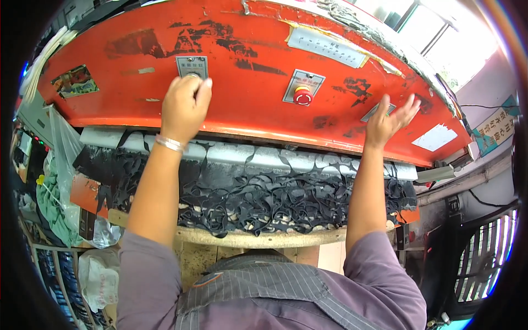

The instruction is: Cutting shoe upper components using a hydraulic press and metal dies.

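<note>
My left hand (pixel 185 107) is closed, its fingers curled, at the lower edge of a small metal button plate (pixel 192 64) on the orange machine front (pixel 242 91). It covers most of the button there; whether it presses the button I cannot tell. My right hand (pixel 389 122) is open, palm turned up and fingers apart, in front of another small plate (pixel 377 113) that it partly hides. A red emergency stop button (pixel 302 96) sits between my hands, with neither touching it. Below my forearms lies a tangle of thin black cut strips (pixel 264 201).
A pale bar (pixel 231 158) runs under the machine front, with strips draped over it. The work surface has a worn light edge (pixel 258 238). At the left are green cloth (pixel 54 201), plastic bags (pixel 99 278) and a rack; a black slatted object (pixel 487 258) stands at the right.
</note>
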A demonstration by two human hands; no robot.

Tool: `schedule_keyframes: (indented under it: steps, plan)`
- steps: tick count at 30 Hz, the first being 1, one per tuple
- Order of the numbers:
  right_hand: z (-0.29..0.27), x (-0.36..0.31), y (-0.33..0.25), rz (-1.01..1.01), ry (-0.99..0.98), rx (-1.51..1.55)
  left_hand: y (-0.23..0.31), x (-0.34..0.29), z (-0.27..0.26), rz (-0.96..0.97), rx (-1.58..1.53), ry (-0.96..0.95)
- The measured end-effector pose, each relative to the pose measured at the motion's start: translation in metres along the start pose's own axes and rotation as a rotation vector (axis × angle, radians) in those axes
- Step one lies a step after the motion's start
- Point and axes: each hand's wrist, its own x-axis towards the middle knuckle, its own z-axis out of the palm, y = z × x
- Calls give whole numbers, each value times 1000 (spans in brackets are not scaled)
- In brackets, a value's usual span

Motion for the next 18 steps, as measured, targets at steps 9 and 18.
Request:
schedule_keyframes:
  steps: [9,18]
  plan:
    - [-153,-158,-134,-429,-1626,749,81,-202,-35,-118,-245,-882]
    - [-169,-180,-155,-417,-1525,507,101,-234,-32,-181,-75,-589]
